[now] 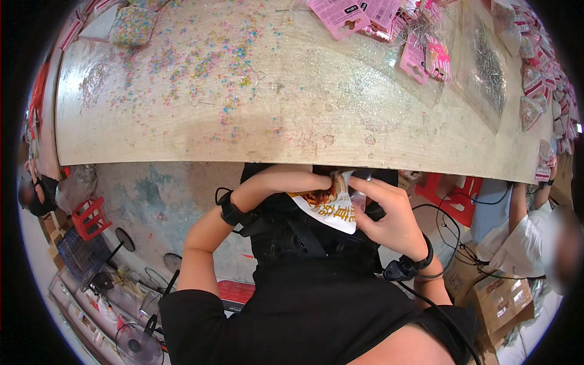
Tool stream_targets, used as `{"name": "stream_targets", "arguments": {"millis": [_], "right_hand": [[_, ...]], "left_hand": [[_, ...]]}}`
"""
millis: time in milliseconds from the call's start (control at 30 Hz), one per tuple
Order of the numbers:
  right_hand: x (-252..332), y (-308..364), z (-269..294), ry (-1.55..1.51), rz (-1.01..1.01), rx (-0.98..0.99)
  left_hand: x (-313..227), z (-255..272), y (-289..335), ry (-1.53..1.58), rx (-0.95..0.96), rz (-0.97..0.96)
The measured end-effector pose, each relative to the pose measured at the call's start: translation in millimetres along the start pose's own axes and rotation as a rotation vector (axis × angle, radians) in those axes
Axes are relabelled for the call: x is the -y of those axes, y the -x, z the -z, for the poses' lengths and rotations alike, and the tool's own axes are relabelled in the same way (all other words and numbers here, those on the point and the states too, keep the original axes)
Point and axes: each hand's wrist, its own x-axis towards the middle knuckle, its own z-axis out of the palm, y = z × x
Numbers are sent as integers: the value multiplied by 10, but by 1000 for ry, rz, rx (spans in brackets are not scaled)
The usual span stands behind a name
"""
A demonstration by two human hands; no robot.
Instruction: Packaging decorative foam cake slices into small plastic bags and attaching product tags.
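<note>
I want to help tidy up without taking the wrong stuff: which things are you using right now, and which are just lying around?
In use, going by the hands:
White printed packet, with the left hand at it and the right hand holding it

Lying about, untouched:
Tiny coloured beads
Pink cards
Red stool
Cardboard box

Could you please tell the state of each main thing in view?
Printed packet: held; opening unclear
Left hand: at packet, fingertips partly hidden
Right hand: holding packet's side
Beads: scattered loose
Table: strewn with beads
Pink cards: overlapping
Bead bag: filled
</note>
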Motion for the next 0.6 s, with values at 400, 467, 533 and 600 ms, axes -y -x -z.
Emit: {"name": "stream_targets", "arguments": {"millis": [400,467,533,600], "right_hand": [[183,10,-13,238,66,58],[272,6,53,463,68,109],[291,4,44,498,62,93],[288,-4,34,556,46,27]], "left_hand": [[161,-97,-104,-297,29,-344],[202,-122,-108,-328,-89,-546],[213,-104,-90,-339,-48,-449],[238,-97,-116,-349,-89,-437]]}}
